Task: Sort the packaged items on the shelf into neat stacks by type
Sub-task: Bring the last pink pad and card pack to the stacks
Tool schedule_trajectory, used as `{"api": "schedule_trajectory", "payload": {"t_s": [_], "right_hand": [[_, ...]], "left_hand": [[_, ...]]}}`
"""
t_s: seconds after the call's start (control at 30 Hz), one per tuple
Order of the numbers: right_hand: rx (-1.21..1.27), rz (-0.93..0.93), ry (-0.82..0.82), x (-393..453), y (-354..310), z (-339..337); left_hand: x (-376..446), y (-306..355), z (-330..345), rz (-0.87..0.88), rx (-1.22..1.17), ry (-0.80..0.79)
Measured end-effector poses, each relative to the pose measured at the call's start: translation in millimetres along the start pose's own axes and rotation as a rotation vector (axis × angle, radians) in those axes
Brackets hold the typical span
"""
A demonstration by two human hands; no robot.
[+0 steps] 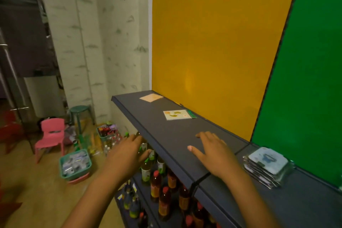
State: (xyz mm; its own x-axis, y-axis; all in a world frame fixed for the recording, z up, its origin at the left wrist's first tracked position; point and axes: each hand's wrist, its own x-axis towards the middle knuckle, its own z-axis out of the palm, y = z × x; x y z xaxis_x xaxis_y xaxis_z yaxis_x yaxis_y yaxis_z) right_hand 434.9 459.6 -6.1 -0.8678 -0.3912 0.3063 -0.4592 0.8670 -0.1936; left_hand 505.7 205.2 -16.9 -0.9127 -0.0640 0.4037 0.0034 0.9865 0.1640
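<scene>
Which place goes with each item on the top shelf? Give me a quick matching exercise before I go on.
Things:
1. peach packet
2. green-edged packet
3. stack of blue packets
4. right hand

Places:
A. in front of the green panel
B. far end of the shelf
C. flat on the shelf, near the seam
D. mid-shelf, by the yellow panel

Pairs: 1-B, 2-D, 3-A, 4-C

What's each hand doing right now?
Left hand: open, holding nothing, off the shelf edge.
Right hand: open, flat over the shelf, holding nothing.
</scene>
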Motion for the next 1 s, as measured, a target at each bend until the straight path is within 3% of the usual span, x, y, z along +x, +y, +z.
{"api": "schedule_trajectory", "payload": {"t_s": [0.37,0.77,1.0], "right_hand": [[-0.009,0.005,-0.027,92.9,-43.9,45.5],[-0.016,0.118,0.036,207.7,-130.9,88.4],[-0.035,0.221,-0.007,252.3,-146.1,118.6]], "left_hand": [[68.4,-100.8,33.3,-0.021,-0.031,-0.031],[171.9,-240.0,31.2,0.042,-0.066,-0.042],[218.7,-280.1,53.7,0.099,-0.055,-0.066]]}}
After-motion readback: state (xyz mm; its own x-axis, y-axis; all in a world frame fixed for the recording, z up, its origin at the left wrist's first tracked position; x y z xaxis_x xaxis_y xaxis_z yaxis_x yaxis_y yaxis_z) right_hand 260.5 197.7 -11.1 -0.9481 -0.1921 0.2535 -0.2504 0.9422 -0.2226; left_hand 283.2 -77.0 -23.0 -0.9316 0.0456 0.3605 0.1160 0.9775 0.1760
